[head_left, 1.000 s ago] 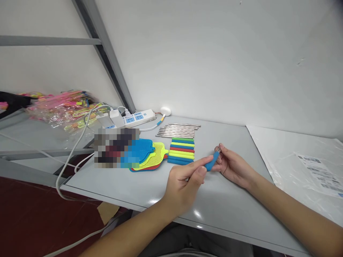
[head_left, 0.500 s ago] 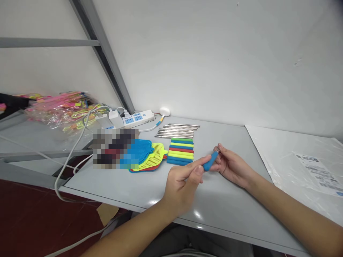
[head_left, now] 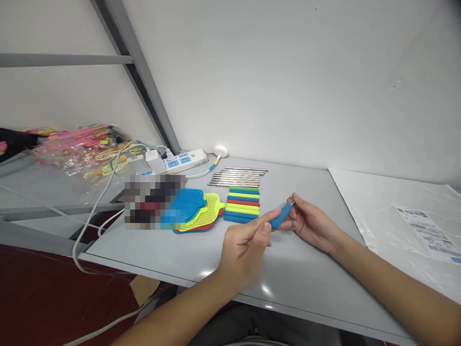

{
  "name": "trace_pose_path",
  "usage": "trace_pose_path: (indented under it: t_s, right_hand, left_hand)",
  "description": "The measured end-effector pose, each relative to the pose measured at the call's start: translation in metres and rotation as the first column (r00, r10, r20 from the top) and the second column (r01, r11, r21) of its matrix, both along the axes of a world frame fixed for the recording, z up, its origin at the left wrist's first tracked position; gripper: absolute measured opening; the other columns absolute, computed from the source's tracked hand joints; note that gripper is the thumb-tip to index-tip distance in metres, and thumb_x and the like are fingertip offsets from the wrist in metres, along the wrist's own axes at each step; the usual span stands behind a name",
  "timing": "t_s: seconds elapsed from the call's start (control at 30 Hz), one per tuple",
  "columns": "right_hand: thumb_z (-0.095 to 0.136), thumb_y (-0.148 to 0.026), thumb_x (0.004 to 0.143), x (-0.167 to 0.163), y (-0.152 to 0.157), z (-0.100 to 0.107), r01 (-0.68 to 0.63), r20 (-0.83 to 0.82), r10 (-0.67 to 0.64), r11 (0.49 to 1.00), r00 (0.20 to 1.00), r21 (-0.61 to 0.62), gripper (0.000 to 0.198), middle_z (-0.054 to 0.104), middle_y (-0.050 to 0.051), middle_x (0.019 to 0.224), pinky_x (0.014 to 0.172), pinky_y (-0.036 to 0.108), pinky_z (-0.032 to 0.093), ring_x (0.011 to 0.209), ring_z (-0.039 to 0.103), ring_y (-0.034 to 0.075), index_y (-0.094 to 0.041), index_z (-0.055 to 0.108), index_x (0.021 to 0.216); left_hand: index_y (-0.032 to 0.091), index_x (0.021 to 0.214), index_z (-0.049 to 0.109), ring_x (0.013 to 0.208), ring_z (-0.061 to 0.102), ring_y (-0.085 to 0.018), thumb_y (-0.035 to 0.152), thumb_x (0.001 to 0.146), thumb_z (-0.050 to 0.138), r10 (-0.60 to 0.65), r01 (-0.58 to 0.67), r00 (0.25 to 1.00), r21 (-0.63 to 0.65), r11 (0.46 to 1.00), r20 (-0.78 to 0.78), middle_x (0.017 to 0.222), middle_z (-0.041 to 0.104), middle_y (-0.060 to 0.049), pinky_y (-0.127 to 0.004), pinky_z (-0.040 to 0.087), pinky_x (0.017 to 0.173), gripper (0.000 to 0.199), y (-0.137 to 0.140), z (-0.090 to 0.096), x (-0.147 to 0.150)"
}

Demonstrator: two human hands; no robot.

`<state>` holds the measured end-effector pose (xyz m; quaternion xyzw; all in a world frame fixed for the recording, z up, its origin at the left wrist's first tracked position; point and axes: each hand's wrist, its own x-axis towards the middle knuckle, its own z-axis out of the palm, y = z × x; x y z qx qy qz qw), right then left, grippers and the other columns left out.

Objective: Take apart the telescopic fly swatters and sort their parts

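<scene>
Between my two hands, above the table, is a blue handle sleeve, tilted up to the right. My left hand pinches its lower end between thumb and fingers. From the upper end pokes a short piece of metal rod, which the fingertips of my right hand grip. How far the rod runs inside the sleeve is hidden. Left of my hands lie several coloured handle sleeves in a row, with several metal rods behind them. Perforated fly swatter heads in blue, yellow and red overlap further left.
A power strip with plugs and white cables stands at the back left of the grey table. A white plastic mailing bag covers the right side. Bagged colourful items rest on a shelf beyond the metal frame.
</scene>
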<state>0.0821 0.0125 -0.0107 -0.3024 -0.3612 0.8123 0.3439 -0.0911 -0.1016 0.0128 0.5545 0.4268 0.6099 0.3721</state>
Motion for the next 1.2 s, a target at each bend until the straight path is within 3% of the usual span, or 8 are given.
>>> trace_pose_path:
  t_s: [0.4,0.67,0.77,0.87,0.97,1.2]
  right_hand:
    - [0.066,-0.049,0.086,0.000,-0.001,0.000,-0.011,0.010,0.011,1.000,1.000,0.010,0.028,0.055,-0.004,0.059,0.060,0.027,0.046,0.056,0.051,0.011,-0.021,0.063,0.080]
    - [0.070,-0.047,0.083,-0.002,-0.003,0.007,0.014,0.025,-0.014,1.000,1.000,-0.006,0.029,0.056,-0.005,0.056,0.052,0.022,0.044,0.051,0.051,0.008,-0.020,0.063,0.076]
    - [0.072,-0.045,0.082,-0.002,-0.003,0.007,0.024,0.025,-0.024,1.000,0.999,0.009,0.027,0.058,-0.005,0.056,0.051,0.021,0.044,0.049,0.052,0.008,-0.020,0.063,0.077]
    - [0.074,-0.042,0.081,-0.002,-0.003,0.004,0.008,0.023,-0.008,1.000,1.000,0.018,0.025,0.061,-0.004,0.057,0.050,0.021,0.045,0.048,0.054,0.008,-0.020,0.063,0.079]
    - [0.073,-0.040,0.081,-0.002,-0.003,0.003,-0.005,0.021,0.005,1.000,1.000,0.028,0.023,0.065,-0.002,0.060,0.049,0.022,0.046,0.048,0.057,0.009,-0.020,0.062,0.080]
    - [0.071,-0.040,0.084,-0.004,-0.015,0.010,-0.033,0.066,0.023,0.989,0.998,0.147,0.023,0.071,0.002,0.072,0.053,0.024,0.049,0.055,0.061,0.011,-0.021,0.058,0.082]
  left_hand:
    - [0.017,0.119,0.070,0.065,0.062,-0.016,0.038,0.097,0.049,0.030,-0.030,0.998,-0.004,1.000,-0.053,0.085,0.076,-0.008,-0.030,0.051,0.065,0.037,0.000,-0.007,-0.003]
    - [0.018,0.098,0.072,0.062,0.065,-0.016,0.045,0.095,0.052,0.032,-0.024,0.989,-0.061,0.998,0.148,0.072,0.071,-0.005,-0.027,0.049,0.059,0.033,0.001,0.001,-0.001]
    - [0.018,0.091,0.071,0.056,0.058,-0.013,0.046,0.093,0.053,0.064,-0.043,0.984,-0.133,0.990,0.163,0.062,0.064,-0.001,-0.025,0.045,0.055,0.033,0.002,0.001,-0.001]
    - [0.018,0.086,0.070,0.053,0.049,-0.011,0.048,0.093,0.052,0.114,-0.078,0.979,-0.200,0.977,0.171,0.056,0.049,0.003,-0.023,0.041,0.052,0.035,0.004,0.000,-0.001]
    - [0.018,0.084,0.068,0.057,0.042,-0.010,0.046,0.095,0.050,0.152,-0.099,0.955,-0.211,0.972,0.254,0.061,0.042,0.003,-0.021,0.039,0.055,0.035,0.008,0.000,-0.003]
    - [0.020,0.083,0.066,0.078,0.050,-0.015,0.039,0.096,0.044,0.186,-0.170,0.875,-0.077,0.982,0.447,0.081,0.054,-0.002,-0.025,0.046,0.073,0.032,0.024,0.012,-0.016]
